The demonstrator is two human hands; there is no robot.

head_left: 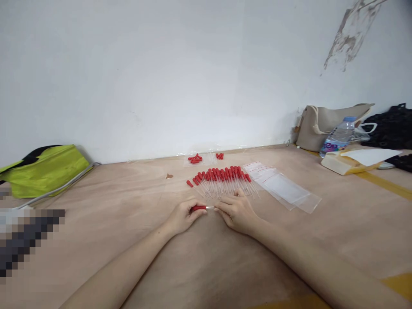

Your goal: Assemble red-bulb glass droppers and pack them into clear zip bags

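Note:
Between my two hands lies a glass dropper pipette, level and pointing sideways. My left hand is closed around its red rubber bulb. The thin clear tube runs from the bulb into the fingertips of my right hand, which pinch it; the tube's far end is hidden there. Just beyond my hands, many red-bulbed droppers lie side by side in a fan, bulbs toward the wall. Behind them are loose red bulbs on or in clear plastic, with a smaller group of red bulbs to the right.
Clear zip bags lie overlapping right of the droppers. Farther right stand a water bottle, a beige bag and an open yellowish packet. A lime-green bag with a grey cable sits at left. The wall closes the back.

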